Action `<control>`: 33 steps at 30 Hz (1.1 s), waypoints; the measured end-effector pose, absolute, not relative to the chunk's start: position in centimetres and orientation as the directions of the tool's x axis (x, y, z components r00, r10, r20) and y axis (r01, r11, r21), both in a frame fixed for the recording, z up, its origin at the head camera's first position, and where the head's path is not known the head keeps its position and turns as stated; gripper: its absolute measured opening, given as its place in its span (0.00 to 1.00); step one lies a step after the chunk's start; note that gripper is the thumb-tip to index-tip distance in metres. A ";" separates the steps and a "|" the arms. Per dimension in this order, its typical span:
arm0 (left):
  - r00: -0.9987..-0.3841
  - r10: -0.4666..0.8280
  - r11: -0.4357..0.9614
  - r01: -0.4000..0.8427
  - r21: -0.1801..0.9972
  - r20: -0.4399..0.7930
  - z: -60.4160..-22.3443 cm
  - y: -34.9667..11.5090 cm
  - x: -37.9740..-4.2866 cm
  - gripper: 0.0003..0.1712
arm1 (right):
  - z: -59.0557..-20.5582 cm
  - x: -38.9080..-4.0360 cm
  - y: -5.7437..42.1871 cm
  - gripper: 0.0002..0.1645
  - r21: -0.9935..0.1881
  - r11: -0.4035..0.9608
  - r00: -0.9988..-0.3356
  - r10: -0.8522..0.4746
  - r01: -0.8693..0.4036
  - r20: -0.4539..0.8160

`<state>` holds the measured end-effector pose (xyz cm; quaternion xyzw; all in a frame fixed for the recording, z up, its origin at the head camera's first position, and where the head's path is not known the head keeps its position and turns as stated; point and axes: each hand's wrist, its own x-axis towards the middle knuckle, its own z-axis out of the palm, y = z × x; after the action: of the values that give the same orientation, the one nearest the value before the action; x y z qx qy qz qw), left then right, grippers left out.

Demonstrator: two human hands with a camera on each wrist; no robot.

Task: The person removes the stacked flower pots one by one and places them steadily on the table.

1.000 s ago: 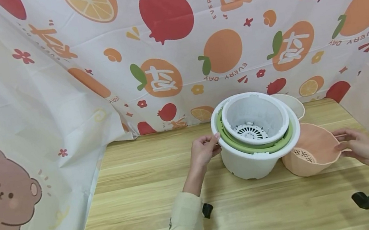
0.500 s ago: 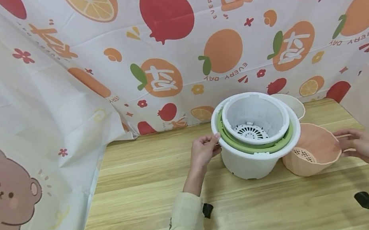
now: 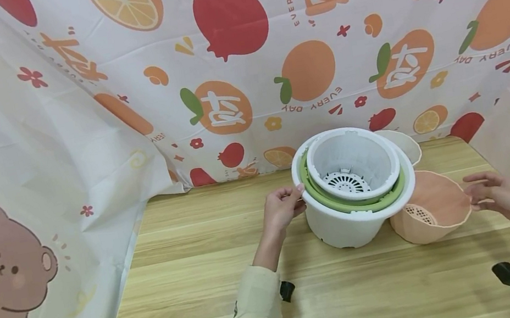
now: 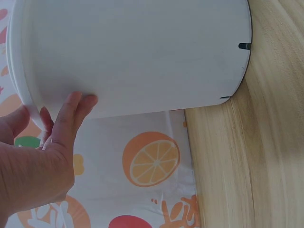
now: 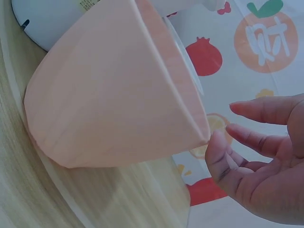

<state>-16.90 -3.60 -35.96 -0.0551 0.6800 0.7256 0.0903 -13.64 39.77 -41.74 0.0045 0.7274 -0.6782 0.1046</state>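
Note:
My left hand (image 3: 284, 208) pinches the left rim of a large white flowerpot (image 3: 346, 229). In the left wrist view, the thumb lies at the rim of the white flowerpot (image 4: 142, 57) and the fingertips (image 4: 88, 102) lie against its outer wall. Nested inside are a green pot (image 3: 393, 197) and a smaller white pot (image 3: 354, 157) with a slotted bottom. To the right, a pink pot (image 3: 434, 200) with a latticed bottom stands close against the stack. My right hand (image 5: 266, 161) has loosely bent fingers at the rim of the pink pot (image 5: 114, 95), gripping nothing; one fingertip is close to or touching it.
A cream scalloped-rim pot (image 3: 405, 146) stands behind, partly hidden by the stack. The wooden table (image 3: 204, 278) ends at a printed fruit curtain (image 3: 244, 88) behind the pots. Another curtain (image 3: 62, 173) hangs on the left.
My right hand has let go of the pink pot's rim and drawn slightly to the right. My left hand and the pots look the same as before.

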 end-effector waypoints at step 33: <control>-0.979 0.062 -0.047 -0.198 0.979 -0.195 -36.0 -3.7 -16.9 0.13 | -36.9 -15.2 32.7 0.17 -0.986 0.133 -0.948 -0.289 0.097 -0.132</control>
<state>-16.94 -3.72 -35.95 -0.0499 0.6845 0.7217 0.0900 -15.25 32.73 -36.90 -0.0652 0.7381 -0.6552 0.1471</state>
